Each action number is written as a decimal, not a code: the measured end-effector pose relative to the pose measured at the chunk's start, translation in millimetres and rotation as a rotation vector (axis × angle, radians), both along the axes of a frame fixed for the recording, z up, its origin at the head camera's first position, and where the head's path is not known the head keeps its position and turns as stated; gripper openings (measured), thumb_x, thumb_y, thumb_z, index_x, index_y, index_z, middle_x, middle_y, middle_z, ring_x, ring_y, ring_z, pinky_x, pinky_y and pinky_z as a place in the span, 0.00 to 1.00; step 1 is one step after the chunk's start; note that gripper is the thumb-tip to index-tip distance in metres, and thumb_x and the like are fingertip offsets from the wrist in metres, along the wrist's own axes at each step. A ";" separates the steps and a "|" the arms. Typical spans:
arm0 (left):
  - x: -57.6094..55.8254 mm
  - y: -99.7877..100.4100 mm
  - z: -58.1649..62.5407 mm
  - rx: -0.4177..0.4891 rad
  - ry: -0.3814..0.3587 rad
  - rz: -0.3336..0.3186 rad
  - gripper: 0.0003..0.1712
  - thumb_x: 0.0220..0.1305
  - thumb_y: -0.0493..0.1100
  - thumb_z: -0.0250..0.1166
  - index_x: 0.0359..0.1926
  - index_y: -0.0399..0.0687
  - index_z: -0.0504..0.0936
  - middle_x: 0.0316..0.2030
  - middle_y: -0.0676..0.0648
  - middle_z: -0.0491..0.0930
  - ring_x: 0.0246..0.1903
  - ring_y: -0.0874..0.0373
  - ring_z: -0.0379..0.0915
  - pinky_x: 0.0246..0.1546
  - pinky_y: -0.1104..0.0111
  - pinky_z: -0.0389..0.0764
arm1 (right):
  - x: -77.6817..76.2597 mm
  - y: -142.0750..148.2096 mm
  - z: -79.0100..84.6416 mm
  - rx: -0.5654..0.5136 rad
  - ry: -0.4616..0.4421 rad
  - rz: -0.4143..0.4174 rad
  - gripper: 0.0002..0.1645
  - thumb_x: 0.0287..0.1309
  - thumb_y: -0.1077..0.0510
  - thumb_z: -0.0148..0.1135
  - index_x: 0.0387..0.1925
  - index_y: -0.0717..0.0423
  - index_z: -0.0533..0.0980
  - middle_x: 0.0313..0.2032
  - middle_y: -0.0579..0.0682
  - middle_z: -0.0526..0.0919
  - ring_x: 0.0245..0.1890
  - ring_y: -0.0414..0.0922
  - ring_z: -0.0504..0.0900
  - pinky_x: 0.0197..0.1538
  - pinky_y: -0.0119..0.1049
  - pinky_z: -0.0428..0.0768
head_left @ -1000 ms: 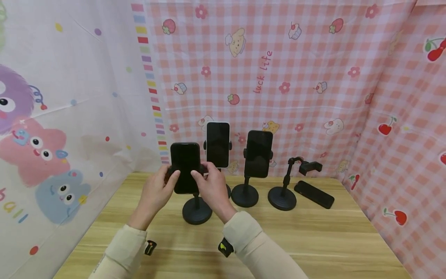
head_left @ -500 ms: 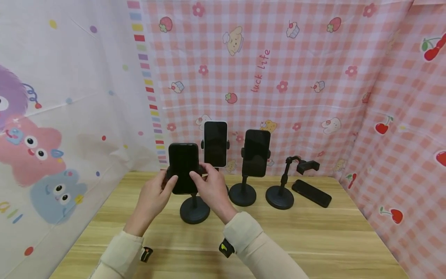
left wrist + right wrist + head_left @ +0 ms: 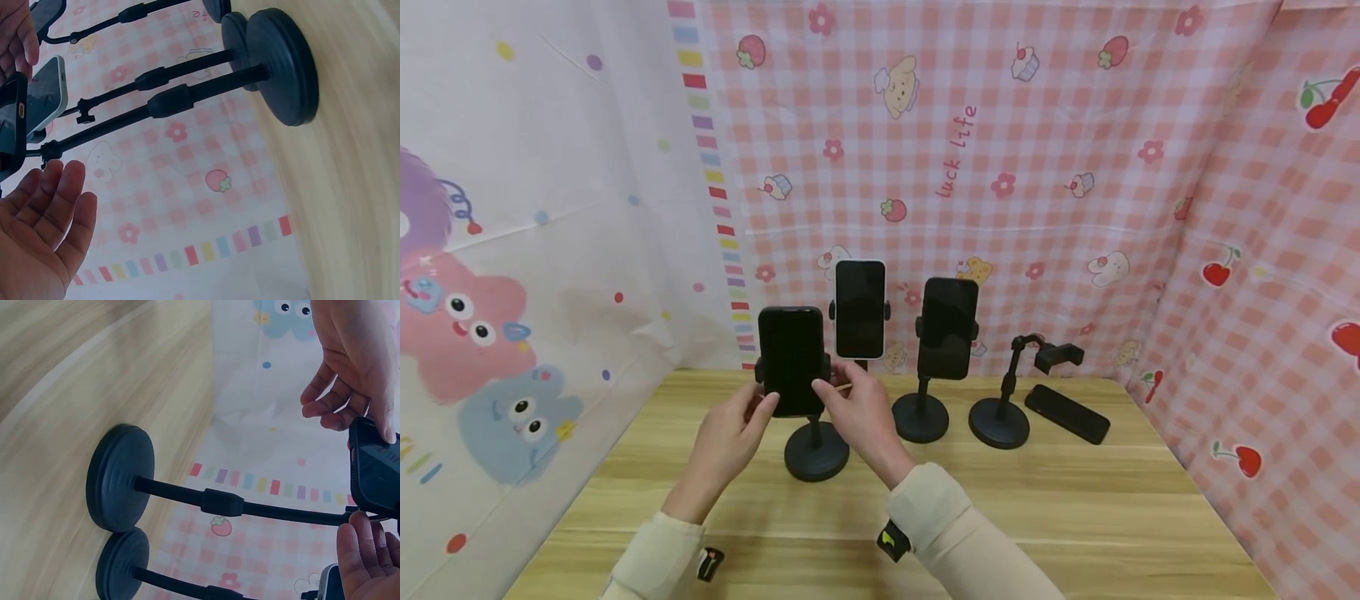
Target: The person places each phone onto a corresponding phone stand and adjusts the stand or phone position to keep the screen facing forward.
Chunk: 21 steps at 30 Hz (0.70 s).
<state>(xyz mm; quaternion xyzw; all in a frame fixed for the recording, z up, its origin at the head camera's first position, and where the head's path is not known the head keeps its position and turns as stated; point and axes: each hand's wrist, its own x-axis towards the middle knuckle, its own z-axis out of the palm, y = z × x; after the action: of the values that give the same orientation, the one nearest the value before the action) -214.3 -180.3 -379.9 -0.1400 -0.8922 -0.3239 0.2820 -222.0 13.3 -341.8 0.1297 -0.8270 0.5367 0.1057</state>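
In the head view, a black smartphone (image 3: 792, 354) stands upright between the side arms of a phone stand, whose round base (image 3: 817, 452) rests on the table. My left hand (image 3: 724, 446) is at the phone's lower left corner. Its thumb touches the front there, as the right wrist view shows, and its other fingers (image 3: 331, 403) hang loosely bent below and apart from the phone. My right hand (image 3: 868, 421) pinches the lower right edge, thumb on the front and fingers behind. Its fingertips (image 3: 359, 526) are right at the clamp's neck in the right wrist view.
Behind stand a white-edged phone (image 3: 860, 310) and a dark phone (image 3: 949, 329), each in a stand. Farther right, a bare stand (image 3: 1009, 385) has a black phone (image 3: 1067, 414) lying beside it. The wooden table (image 3: 1060, 517) meets patterned cloth walls (image 3: 1060, 225).
Both hands have slid slightly down the phone's sides, uncovering more of the clamp arms. The left fingers have loosened. The view has shifted a little, and the other stands have not moved.
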 end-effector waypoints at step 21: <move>8.5 3.1 -21.2 0.025 -0.092 -0.012 0.18 0.71 0.52 0.53 0.35 0.42 0.76 0.20 0.48 0.72 0.19 0.57 0.65 0.20 0.65 0.68 | 2.7 14.5 -24.5 0.065 -0.002 -0.017 0.22 0.59 0.47 0.63 0.50 0.55 0.80 0.36 0.49 0.85 0.34 0.42 0.78 0.40 0.41 0.83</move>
<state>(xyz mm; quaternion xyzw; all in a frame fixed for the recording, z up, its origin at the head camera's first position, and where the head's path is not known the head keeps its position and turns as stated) -205.8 -177.2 -401.1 -0.1266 -0.8992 -0.3428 0.2407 -219.2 27.8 -366.3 0.1255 -0.8451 0.5090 0.1049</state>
